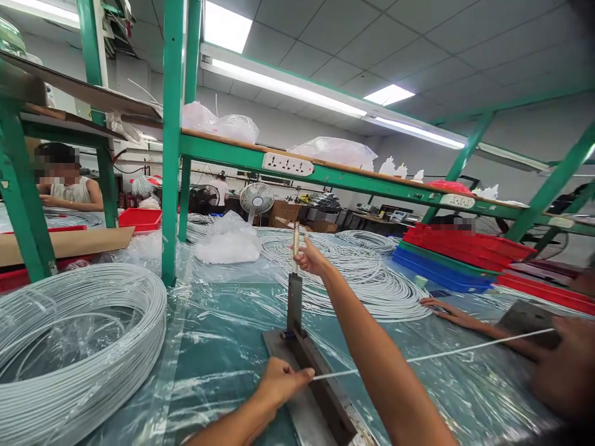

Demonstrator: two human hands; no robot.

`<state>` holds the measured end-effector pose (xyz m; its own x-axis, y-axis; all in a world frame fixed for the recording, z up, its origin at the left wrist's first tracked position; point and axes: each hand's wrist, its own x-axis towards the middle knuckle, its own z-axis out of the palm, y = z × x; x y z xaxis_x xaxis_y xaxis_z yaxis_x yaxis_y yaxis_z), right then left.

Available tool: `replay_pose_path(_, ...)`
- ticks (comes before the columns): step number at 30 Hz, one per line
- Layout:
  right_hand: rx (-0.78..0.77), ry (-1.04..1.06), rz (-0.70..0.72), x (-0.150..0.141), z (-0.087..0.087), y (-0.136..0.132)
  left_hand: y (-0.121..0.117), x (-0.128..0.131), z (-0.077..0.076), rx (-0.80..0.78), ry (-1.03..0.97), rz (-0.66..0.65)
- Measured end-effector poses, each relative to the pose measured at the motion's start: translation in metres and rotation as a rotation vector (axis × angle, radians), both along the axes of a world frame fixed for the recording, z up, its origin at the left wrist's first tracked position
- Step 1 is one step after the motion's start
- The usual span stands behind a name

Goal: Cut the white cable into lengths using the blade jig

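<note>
My left hand [282,385] pinches the end of a thin white cable [385,365] between thumb and fingers, over the metal base of a hand-lever tool [316,387]. From there the cable runs to the right, passing my right forearm. The tool's upright lever ends in a pale handle [296,232]. My right hand [310,257] is closed around that handle, above the dark metal arm [294,300]. Where the cable meets the tool is partly hidden by my left fingers.
A large cable coil [88,347] lies at left, with more coils [372,279] behind the tool. At right are another person's hand [449,311], a blurred hand [569,353] by the cable, and stacked red and blue trays [446,269]. A green post [171,155] stands left of centre.
</note>
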<state>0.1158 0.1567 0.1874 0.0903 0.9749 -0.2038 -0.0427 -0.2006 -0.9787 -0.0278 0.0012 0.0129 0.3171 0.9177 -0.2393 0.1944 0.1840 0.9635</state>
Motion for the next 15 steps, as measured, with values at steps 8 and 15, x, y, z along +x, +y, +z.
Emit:
replay_pose_path(8, 0.046, 0.068, -0.065, 0.032, 0.021, -0.134, 0.0, 0.015, -0.013, 0.061, 0.135, 0.127)
replay_pose_path(15, -0.151, -0.009, -0.158, 0.053, -0.031, -0.259, -0.002, 0.01, -0.013, 0.154, 0.249, 0.173)
